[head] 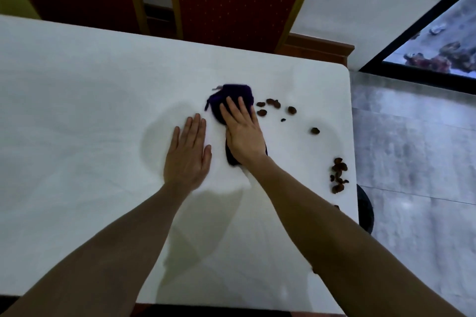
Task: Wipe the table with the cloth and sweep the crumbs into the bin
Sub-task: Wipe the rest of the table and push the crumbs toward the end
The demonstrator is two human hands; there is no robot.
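A dark purple cloth (233, 96) lies bunched on the white table (77, 90). My right hand (243, 131) presses flat on top of it, fingers together, with the cloth showing beyond the fingertips and under the wrist. My left hand (189, 154) rests flat on the bare table just left of the cloth, holding nothing. Brown crumbs (273, 104) are scattered right of the cloth. A second cluster of crumbs (338, 175) sits at the table's right edge. A dark round bin (365, 210) shows partly below that edge.
Two red chairs (237, 0) with gold frames stand at the table's far side. Grey tiled floor (412, 162) lies to the right. A dark-framed glass panel (438, 41) sits at the upper right.
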